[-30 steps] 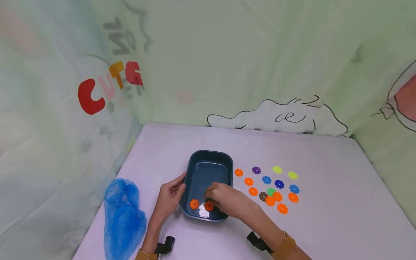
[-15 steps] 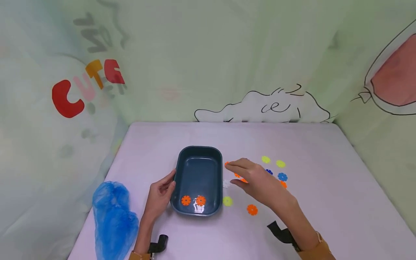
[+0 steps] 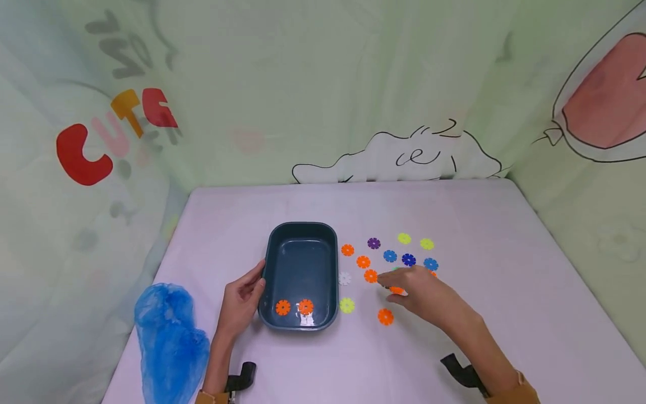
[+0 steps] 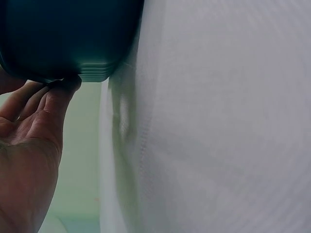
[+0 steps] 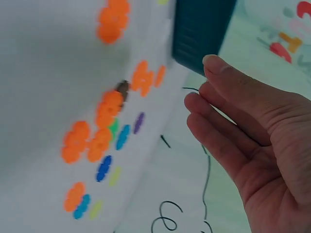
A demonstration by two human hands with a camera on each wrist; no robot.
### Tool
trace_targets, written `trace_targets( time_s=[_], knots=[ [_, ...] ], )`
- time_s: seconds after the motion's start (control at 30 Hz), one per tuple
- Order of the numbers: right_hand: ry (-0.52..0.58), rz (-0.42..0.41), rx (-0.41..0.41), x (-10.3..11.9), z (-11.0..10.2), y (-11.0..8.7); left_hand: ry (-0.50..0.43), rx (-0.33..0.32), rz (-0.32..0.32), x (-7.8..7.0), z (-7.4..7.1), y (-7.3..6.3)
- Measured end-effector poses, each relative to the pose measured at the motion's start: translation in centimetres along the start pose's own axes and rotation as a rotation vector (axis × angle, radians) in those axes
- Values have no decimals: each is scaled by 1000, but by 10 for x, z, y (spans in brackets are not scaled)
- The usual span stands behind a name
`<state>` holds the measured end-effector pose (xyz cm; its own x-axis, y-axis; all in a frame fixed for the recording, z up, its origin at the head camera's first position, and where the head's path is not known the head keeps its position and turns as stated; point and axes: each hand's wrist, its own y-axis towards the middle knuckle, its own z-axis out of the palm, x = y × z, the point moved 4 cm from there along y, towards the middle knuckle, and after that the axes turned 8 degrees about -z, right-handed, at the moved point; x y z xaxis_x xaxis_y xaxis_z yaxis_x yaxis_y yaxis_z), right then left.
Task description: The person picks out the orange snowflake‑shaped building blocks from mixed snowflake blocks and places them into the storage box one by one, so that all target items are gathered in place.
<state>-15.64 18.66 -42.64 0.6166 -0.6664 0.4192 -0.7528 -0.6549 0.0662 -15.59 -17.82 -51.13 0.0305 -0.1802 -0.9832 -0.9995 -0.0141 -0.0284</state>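
A dark blue rectangular tray lies on the table, with two orange notched plastic discs inside near its front end. At the tray's left side, my left hand grips the rim; in the left wrist view its fingertips meet the tray's wall. My right hand hovers over the scattered discs, fingers loosely bent and thumb apart, holding nothing. An orange disc shows right at its fingertips. Under the hand, other orange discs and a brown disc are partly hidden in the head view.
Right of the tray lie a white disc, a yellow-green disc and a lone orange disc. Farther back are purple, blue and yellow discs. A crumpled blue plastic bag lies at the left edge.
My right hand has left the tray's inside and moved right over the discs, its fingers parting. Both orange discs now lie uncovered in the tray. The left hand keeps its grip. The head view has shifted.
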Motion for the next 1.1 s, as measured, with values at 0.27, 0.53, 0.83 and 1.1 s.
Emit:
trace_targets(
  time_s=[0.27,0.53,0.83,1.1],
  knots=[
    [0,-19,138,-6,31,-4,-12,-10,5,-1,-1,1],
    [-138,-68,140,1,47,-3,-12,-3,5,0,1,2],
    [-199,-35,122,5,50,-5,-25,1,14,0,2,2],
    [-186,-30,126,6,53,-5,-20,-5,12,0,1,1]
  ],
)
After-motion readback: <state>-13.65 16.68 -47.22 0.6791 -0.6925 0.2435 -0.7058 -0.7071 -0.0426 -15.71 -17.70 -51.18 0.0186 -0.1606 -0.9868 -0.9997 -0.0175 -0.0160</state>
